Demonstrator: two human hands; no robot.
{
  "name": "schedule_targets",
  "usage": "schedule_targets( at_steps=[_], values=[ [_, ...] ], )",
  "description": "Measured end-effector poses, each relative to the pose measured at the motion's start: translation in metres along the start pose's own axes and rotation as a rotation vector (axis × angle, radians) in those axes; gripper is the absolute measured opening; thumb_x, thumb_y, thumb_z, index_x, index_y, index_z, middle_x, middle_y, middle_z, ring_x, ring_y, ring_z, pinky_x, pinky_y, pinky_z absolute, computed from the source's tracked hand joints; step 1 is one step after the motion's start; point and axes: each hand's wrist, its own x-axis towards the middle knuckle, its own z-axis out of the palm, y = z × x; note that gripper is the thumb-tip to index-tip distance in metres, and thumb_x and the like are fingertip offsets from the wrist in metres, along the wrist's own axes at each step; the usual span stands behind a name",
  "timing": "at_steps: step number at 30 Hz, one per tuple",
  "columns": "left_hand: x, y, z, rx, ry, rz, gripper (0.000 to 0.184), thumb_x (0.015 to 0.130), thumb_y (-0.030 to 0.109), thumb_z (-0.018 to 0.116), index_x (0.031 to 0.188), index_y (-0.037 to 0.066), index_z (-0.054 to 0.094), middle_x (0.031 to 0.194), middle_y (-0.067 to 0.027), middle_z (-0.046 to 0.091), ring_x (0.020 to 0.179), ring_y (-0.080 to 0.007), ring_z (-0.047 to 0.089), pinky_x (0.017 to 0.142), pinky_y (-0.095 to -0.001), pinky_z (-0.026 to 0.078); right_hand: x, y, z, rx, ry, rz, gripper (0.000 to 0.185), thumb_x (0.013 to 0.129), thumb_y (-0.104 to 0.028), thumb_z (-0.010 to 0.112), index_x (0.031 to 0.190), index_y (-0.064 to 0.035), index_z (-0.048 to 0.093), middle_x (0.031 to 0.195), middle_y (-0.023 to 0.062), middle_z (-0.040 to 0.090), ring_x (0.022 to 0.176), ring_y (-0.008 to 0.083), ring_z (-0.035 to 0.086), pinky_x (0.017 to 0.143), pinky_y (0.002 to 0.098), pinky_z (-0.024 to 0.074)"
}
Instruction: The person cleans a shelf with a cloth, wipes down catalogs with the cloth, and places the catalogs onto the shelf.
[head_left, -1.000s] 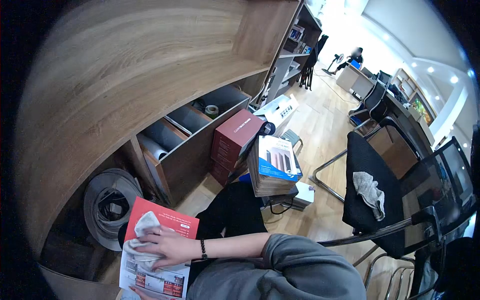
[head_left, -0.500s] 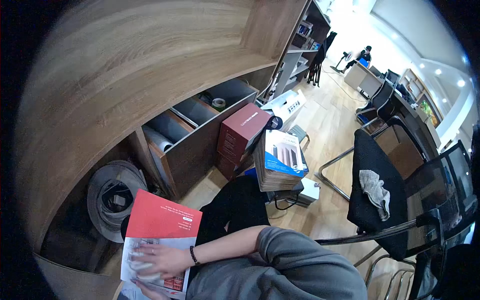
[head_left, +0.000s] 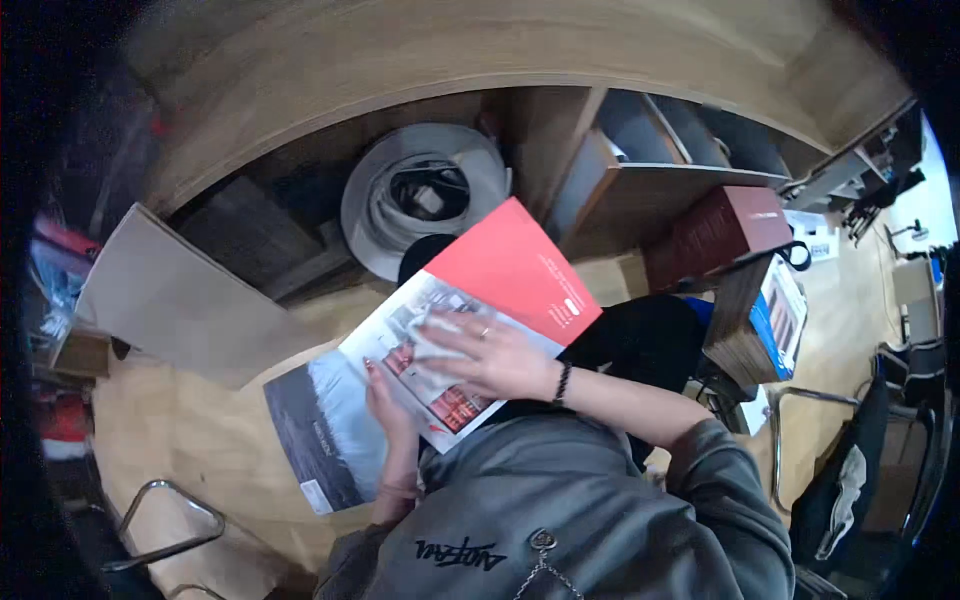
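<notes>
On my lap lies a brochure (head_left: pixel 530 275) with a red panel and a printed photo panel, tilted in view. My left hand (head_left: pixel 396 415) grips its lower left edge, thumb on the front. My right hand (head_left: pixel 490 355), with a ring and a dark bead bracelet, presses a whitish cloth (head_left: pixel 437 352) onto the photo panel; its fingers are slightly blurred and partly cover the cloth. Under the brochure, a dark grey and pale blue booklet (head_left: pixel 325 440) sticks out to the left.
Ahead, a wooden cabinet holds a coiled grey roll (head_left: pixel 425 200) and an open divided drawer (head_left: pixel 690 150). A maroon box (head_left: pixel 720 235) and a thick stack of catalogues (head_left: pixel 750 325) stand right. A board (head_left: pixel 185 300) leans left. Metal-legged chairs (head_left: pixel 170 515) flank me.
My view has swung left and down, so my left hand, the booklet beneath and the leaning board now show. My right hand stays on the photo panel with the cloth.
</notes>
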Motion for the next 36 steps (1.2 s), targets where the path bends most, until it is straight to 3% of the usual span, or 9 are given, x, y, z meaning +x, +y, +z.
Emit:
schedule_targets(
  at_steps=[4,8,11,21,22,24,29,31,36],
  values=[
    [-0.014,0.020,0.020,0.058,0.063,0.034,0.046,0.094,0.038,0.046,0.107,-0.005,0.056,0.100,-0.0066,0.059,0.088,-0.0127,0.054,0.078,-0.0256,0.044,0.011,0.055,-0.018,-0.060,0.318,0.467,0.053,0.070,-0.018,0.068,0.121,-0.0165,0.054,0.137,0.0088,0.041,0.128,0.0308,0.036,0.104,0.0433,0.0336],
    [-0.018,0.028,0.024,0.092,0.042,0.026,0.048,0.094,0.040,0.047,0.108,-0.005,0.055,0.100,-0.0071,0.059,0.088,-0.0125,0.054,0.077,-0.0255,0.044,0.018,0.053,-0.005,-0.169,0.447,0.592,0.052,0.070,-0.019,0.069,0.120,-0.0148,0.054,0.135,0.0106,0.042,0.127,0.0325,0.037,0.104,0.0447,0.0336],
    [-0.010,0.018,0.016,0.054,0.024,-0.001,0.050,0.093,0.042,0.047,0.108,-0.006,0.054,0.101,-0.0075,0.058,0.088,-0.0127,0.054,0.078,-0.0259,0.044,0.001,0.005,0.004,-0.032,0.136,0.094,0.050,0.072,-0.018,0.068,0.119,-0.0119,0.054,0.134,0.0137,0.043,0.125,0.0352,0.039,0.103,0.0450,0.0345],
    [-0.012,0.017,0.016,0.073,0.036,0.012,0.053,0.092,0.045,0.047,0.108,-0.005,0.055,0.101,-0.0081,0.058,0.090,-0.0134,0.054,0.080,-0.0267,0.044,-0.007,0.045,-0.015,-0.303,0.508,0.607,0.047,0.073,-0.016,0.064,0.119,-0.0145,0.054,0.136,0.0132,0.041,0.125,0.0339,0.039,0.101,0.0445,0.0352],
    [-0.010,0.017,0.014,0.079,0.025,0.012,0.053,0.092,0.045,0.047,0.108,-0.005,0.055,0.101,-0.0081,0.058,0.090,-0.0134,0.054,0.080,-0.0267,0.044,-0.015,0.034,-0.012,-0.306,0.514,0.617,0.047,0.073,-0.016,0.064,0.119,-0.0145,0.054,0.136,0.0132,0.041,0.125,0.0339,0.039,0.101,0.0445,0.0352],
    [-0.008,0.017,0.008,0.056,-0.047,-0.041,0.054,0.094,0.042,0.043,0.122,-0.005,0.046,0.114,-0.0099,0.055,0.101,-0.0164,0.053,0.088,-0.0290,0.042,-0.033,0.004,-0.002,-0.036,0.066,0.087,0.047,0.075,-0.014,0.062,0.121,-0.0119,0.053,0.136,0.0154,0.040,0.124,0.0376,0.038,0.103,0.0464,0.0325],
    [-0.010,0.018,0.010,0.104,-0.049,-0.037,0.055,0.095,0.040,0.040,0.128,-0.004,0.041,0.120,-0.0112,0.052,0.107,-0.0178,0.052,0.092,-0.0307,0.042,-0.055,0.029,-0.009,0.050,0.119,0.246,0.047,0.076,-0.014,0.062,0.122,-0.0133,0.053,0.136,0.0146,0.040,0.126,0.0370,0.036,0.104,0.0478,0.0299],
    [-0.013,0.020,0.013,0.091,-0.042,-0.015,0.053,0.095,0.041,0.041,0.123,-0.004,0.046,0.114,-0.0099,0.054,0.102,-0.0163,0.053,0.089,-0.0293,0.042,-0.052,0.041,-0.015,-0.048,0.572,0.724,0.051,0.075,-0.014,0.065,0.124,-0.0175,0.052,0.138,0.0143,0.039,0.128,0.0356,0.035,0.104,0.0472,0.0305],
    [-0.009,0.021,0.014,0.018,-0.061,-0.036,0.051,0.094,0.043,0.044,0.113,-0.004,0.052,0.105,-0.0076,0.058,0.094,-0.0136,0.054,0.083,-0.0261,0.043,-0.061,0.011,-0.013,-0.194,0.323,0.575,0.050,0.075,-0.012,0.065,0.123,-0.0149,0.052,0.137,0.0155,0.039,0.127,0.0346,0.036,0.104,0.0445,0.0331]
  ],
)
